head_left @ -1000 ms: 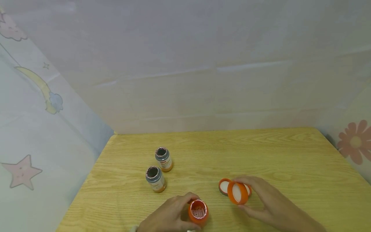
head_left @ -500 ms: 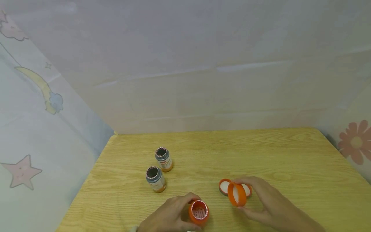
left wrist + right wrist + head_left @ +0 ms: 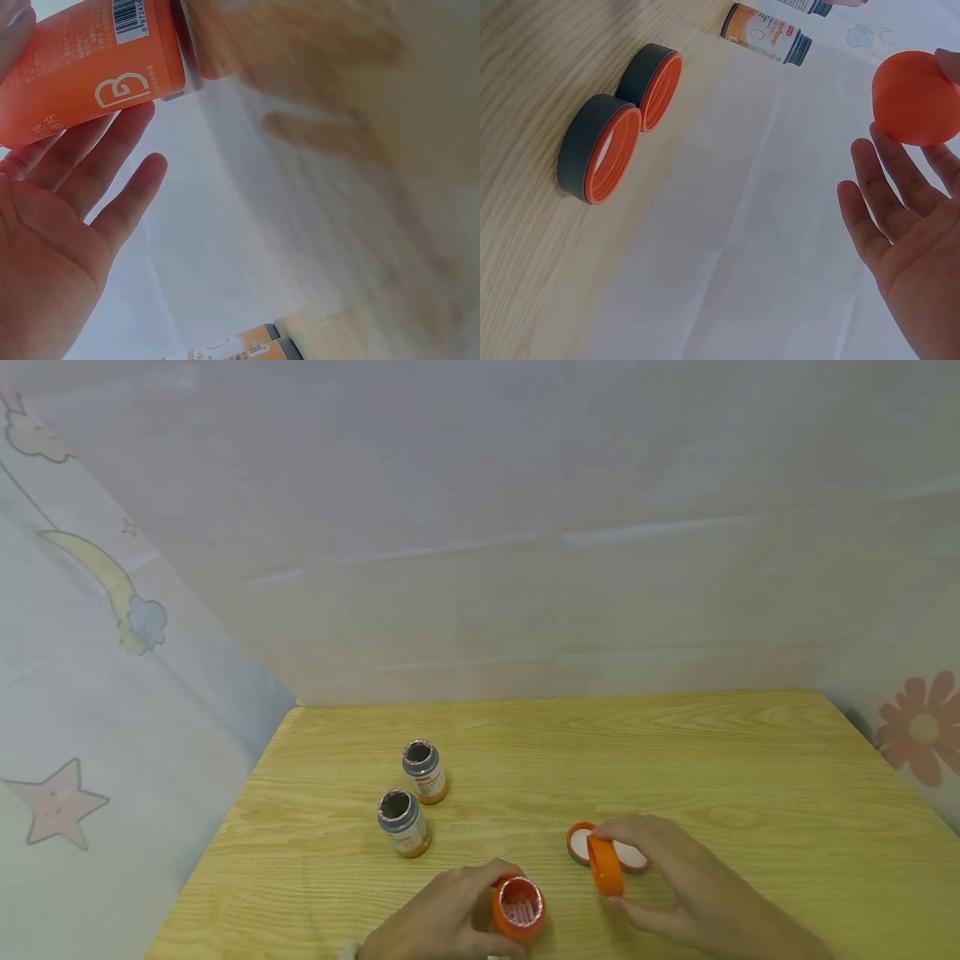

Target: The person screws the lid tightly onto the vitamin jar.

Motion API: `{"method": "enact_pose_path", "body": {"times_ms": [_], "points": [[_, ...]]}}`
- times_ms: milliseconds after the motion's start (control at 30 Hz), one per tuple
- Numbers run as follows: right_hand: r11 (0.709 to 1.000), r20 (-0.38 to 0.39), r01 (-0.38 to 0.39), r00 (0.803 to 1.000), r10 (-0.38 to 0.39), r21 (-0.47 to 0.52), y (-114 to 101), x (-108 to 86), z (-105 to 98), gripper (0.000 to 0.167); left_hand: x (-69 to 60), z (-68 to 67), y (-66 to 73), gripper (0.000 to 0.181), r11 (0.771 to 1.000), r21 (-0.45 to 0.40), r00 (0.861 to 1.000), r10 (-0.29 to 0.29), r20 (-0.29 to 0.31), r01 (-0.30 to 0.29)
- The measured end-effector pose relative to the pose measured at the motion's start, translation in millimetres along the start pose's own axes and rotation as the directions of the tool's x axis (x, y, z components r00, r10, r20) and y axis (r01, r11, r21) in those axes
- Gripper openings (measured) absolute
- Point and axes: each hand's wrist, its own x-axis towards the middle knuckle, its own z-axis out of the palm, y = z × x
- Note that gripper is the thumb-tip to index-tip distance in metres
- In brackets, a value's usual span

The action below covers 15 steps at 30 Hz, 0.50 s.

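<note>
My left hand (image 3: 446,914) grips an uncapped orange bottle (image 3: 517,933) near the table's front edge. Torn foil rings its mouth, and pinkish pieces show inside. To the right, my right hand (image 3: 678,881) pinches an orange lid (image 3: 609,870) between thumb and fingers, raised and turned on its side. In the right wrist view the lid's smooth orange top (image 3: 913,97) faces the camera. Just behind that hand, two dark grey lids with orange inner rims, the left lid (image 3: 600,150) and the right lid (image 3: 651,86), lie side by side, hollow side up.
Two uncapped dark-necked bottles stand left of the hands, a nearer bottle (image 3: 408,837) and a farther bottle (image 3: 429,781). Both have torn foil at the mouth. The wooden table (image 3: 712,752) ends at a pale sheet (image 3: 525,610) behind.
My right hand has turned the orange lid so its inside, earlier facing the head camera, now points left. My left hand has shifted the orange bottle slightly right. The other bottles stay put.
</note>
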Motion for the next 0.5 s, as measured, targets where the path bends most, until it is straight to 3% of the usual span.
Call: {"method": "enact_pose_path", "body": {"times_ms": [300, 500], "points": [[1.000, 0.025, 0.022, 0.999, -0.022, -0.017, -3.3, 4.5, 0.8, 0.066, 2.4, 2.4, 0.8, 0.059, 0.999, 0.031, 0.999, 0.041, 0.005, -0.041], [0.996, 0.037, 0.061, 0.997, -0.063, 0.059, -4.5, 7.7, 4.2, 0.067, 6.1, 4.6, 2.7, 0.059, 0.998, 0.038, 0.998, 0.054, 0.014, -0.054]]}}
